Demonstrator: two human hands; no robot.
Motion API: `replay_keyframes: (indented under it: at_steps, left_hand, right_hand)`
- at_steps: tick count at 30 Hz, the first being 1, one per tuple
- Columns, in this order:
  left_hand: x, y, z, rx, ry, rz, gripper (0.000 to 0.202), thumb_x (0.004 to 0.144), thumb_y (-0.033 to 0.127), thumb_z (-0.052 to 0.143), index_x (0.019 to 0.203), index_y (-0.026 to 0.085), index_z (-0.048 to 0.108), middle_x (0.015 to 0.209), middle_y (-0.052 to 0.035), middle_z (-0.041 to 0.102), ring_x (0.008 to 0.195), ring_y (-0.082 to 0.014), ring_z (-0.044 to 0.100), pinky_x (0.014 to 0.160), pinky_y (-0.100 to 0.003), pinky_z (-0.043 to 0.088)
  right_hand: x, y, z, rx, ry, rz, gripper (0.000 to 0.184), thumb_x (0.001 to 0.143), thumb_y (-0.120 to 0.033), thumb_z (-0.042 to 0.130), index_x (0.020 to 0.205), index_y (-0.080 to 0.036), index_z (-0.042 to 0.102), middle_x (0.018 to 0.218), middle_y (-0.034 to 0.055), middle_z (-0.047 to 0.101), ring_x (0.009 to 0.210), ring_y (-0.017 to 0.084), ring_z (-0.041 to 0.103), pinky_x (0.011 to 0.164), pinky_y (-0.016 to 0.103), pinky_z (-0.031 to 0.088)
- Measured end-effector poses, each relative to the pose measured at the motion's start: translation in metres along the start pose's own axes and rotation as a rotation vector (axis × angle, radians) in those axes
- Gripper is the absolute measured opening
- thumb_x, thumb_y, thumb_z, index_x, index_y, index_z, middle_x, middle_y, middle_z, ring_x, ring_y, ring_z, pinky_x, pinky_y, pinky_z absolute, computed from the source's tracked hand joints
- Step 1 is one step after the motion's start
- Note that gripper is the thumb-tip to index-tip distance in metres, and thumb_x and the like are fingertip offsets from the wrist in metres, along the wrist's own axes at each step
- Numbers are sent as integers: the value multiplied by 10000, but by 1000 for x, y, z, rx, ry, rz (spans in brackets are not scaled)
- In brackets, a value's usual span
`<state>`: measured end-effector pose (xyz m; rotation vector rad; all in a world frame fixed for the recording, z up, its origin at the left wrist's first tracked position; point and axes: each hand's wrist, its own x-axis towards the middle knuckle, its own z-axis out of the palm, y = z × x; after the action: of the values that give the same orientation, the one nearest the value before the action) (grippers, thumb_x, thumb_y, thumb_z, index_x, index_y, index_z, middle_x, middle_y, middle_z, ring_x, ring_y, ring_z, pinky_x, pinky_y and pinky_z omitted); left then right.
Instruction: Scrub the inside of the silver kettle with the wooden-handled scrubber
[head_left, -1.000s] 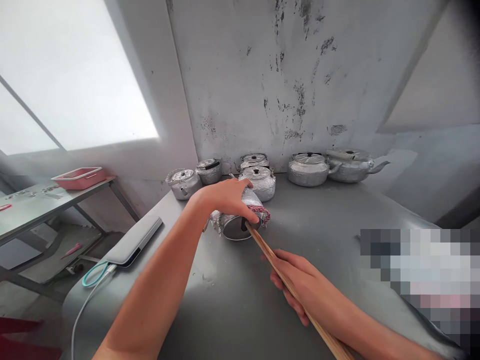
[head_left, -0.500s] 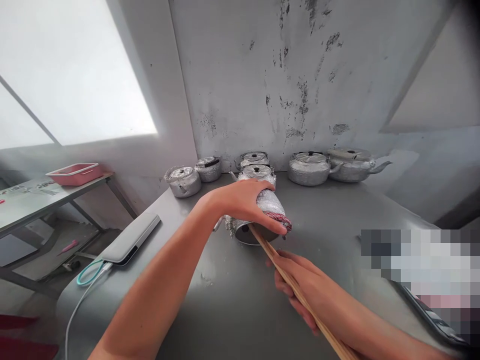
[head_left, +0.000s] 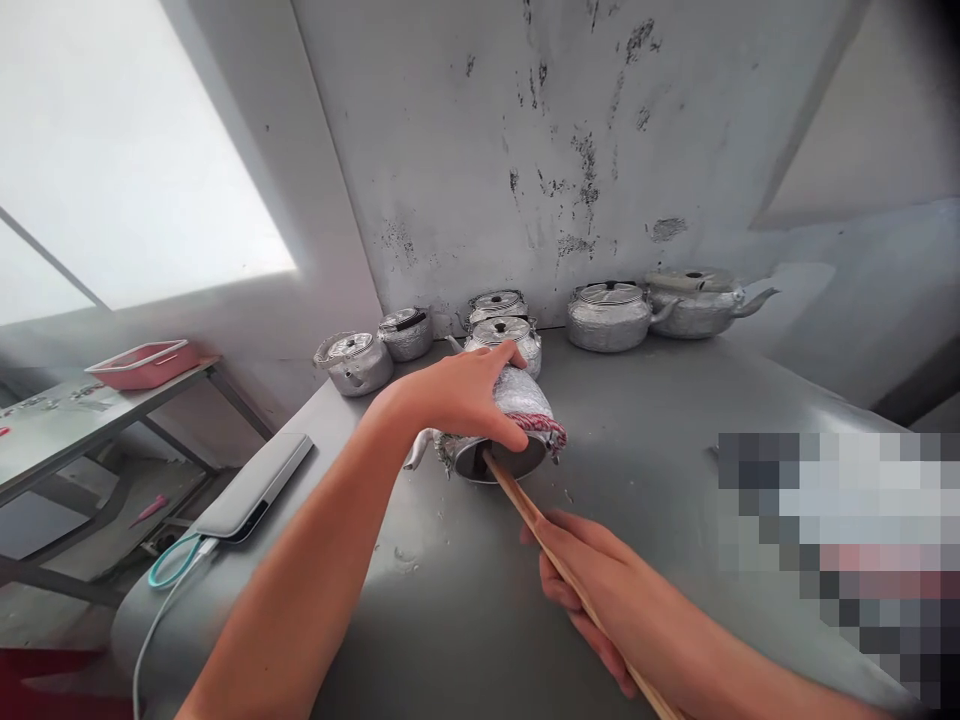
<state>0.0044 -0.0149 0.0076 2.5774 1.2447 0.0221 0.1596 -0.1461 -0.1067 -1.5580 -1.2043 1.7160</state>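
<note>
An aluminium kettle (head_left: 531,396) lies tipped on the metal table, its round opening facing me. My left hand (head_left: 461,395) is closed over its upper side, the thumb near the rim. Red and white cord wraps the handle (head_left: 546,428), which lies against the kettle's side. In my right hand (head_left: 592,580) is a long wooden stick (head_left: 517,497), its far end inside the kettle's mouth. The tip of the stick is hidden in the dark interior. The spout (head_left: 420,449) points left, below my left wrist.
Several lidded aluminium kettles (head_left: 609,320) stand along the wall at the back of the table (head_left: 630,430). A grey power bank (head_left: 255,485) with a cable lies on the left. Beyond it, a side table carries a pink basket (head_left: 142,366). A pixelated patch covers the right.
The wooden stick has shifted slightly left at its far end. The kettle's mouth shows more openly now, with my left thumb farther left on it. The camera view has shifted a little.
</note>
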Motion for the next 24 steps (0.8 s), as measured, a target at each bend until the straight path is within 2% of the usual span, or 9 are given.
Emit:
replay_keyframes:
  at_steps: [3, 6, 10, 14, 18, 21, 24]
  left_hand:
    - [-1, 1, 0, -7, -11, -15, 840, 642, 540, 708, 1382, 319, 379, 1204, -45, 592, 812, -223, 649, 547, -276, 457]
    - [-1, 2, -1, -15, -16, -15, 842, 642, 524, 709, 1386, 320, 371, 1217, -44, 590, 812, -219, 655, 557, -272, 460]
    - [-1, 2, -1, -19, -32, -16, 858, 639, 539, 710, 1392, 324, 359, 1243, -44, 578, 812, -219, 658, 557, -277, 463]
    - [0, 1, 0, -4, -23, -16, 863, 639, 555, 704, 1398, 326, 363, 1264, -43, 567, 848, -228, 655, 585, -285, 472]
    - [2, 1, 2, 14, 10, 8, 896, 610, 637, 716, 1387, 315, 408, 1279, -48, 568, 1001, -272, 627, 735, -316, 488]
    - [1, 2, 2, -9, 22, 20, 962, 583, 764, 692, 1387, 310, 420, 1301, -53, 573, 1097, -306, 593, 809, -335, 473]
    - [0, 3, 2, -41, 30, 13, 990, 572, 857, 644, 1366, 303, 435, 1263, -55, 606, 1094, -316, 599, 801, -337, 471]
  right_hand:
    - [0, -1, -1, 23, 16, -69, 323, 1004, -528, 284, 949, -251, 441, 650, -99, 384, 349, 45, 310, 289, 160, 333]
    - [0, -3, -1, -10, -9, 1, 347, 992, -558, 304, 978, -247, 456, 655, -98, 413, 333, 44, 327, 280, 172, 336]
    - [0, -5, -1, -5, 27, -27, 351, 1003, -539, 280, 987, -242, 466, 654, -99, 391, 347, 42, 321, 289, 164, 336]
    - [1, -4, -2, -4, -10, 29, 329, 999, -523, 297, 999, -242, 468, 645, -99, 405, 328, 43, 320, 276, 168, 322]
    - [2, -2, -4, 57, 52, -91, 360, 1001, -540, 276, 933, -235, 455, 634, -99, 391, 341, 36, 324, 301, 156, 338]
    - [2, -2, -3, 44, 21, -39, 358, 995, -543, 277, 941, -236, 453, 645, -96, 401, 339, 40, 336, 304, 167, 353]
    - [0, -2, -2, 0, -9, 23, 333, 993, -522, 289, 998, -237, 460, 668, -92, 413, 336, 44, 343, 298, 176, 338]
